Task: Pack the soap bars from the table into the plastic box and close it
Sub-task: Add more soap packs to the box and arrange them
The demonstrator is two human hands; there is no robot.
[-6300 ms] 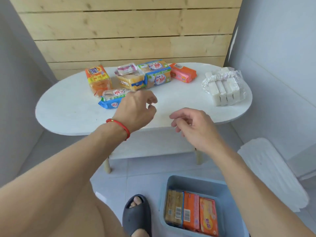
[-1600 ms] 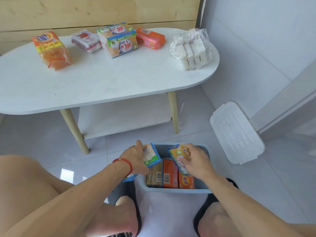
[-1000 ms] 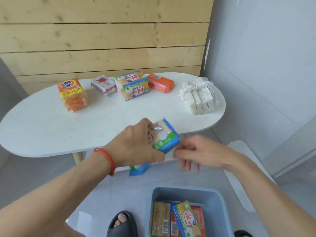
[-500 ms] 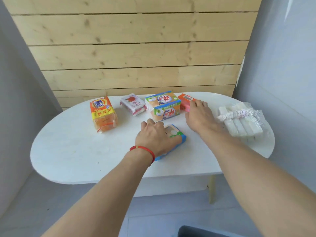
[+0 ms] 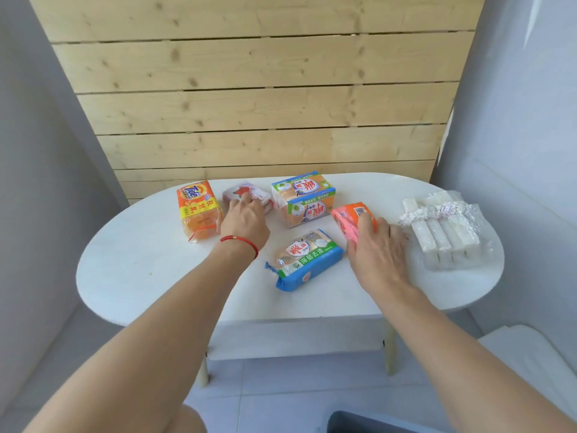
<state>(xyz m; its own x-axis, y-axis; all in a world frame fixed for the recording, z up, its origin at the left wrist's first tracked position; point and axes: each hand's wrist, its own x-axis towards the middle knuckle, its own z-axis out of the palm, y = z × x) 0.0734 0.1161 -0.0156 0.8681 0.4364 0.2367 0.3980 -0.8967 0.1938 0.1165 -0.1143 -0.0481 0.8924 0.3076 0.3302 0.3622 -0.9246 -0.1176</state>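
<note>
Several wrapped soap packs lie on the white oval table (image 5: 140, 270). My left hand (image 5: 245, 223) reaches to the back and lays its fingers on a red and white soap pack (image 5: 260, 192). My right hand (image 5: 379, 251) grips an orange soap bar (image 5: 349, 218), which sits tilted. Between my hands, a blue and green soap pack (image 5: 307, 259) lies free on the table. Behind it stands a bigger green and orange pack (image 5: 304, 200), with an orange Tide pack (image 5: 198, 207) at the left. Only a corner of the blue plastic box (image 5: 356, 423) shows at the bottom edge.
A clear bag of white soap bars (image 5: 443, 232) lies at the table's right end. The box's white lid (image 5: 530, 357) rests on the floor at the right. A wooden plank wall rises behind the table, and grey walls close both sides.
My left hand has let go of the blue and green pack on the table and moved back to the red and white pack. My right hand has drawn the orange bar nearer.
</note>
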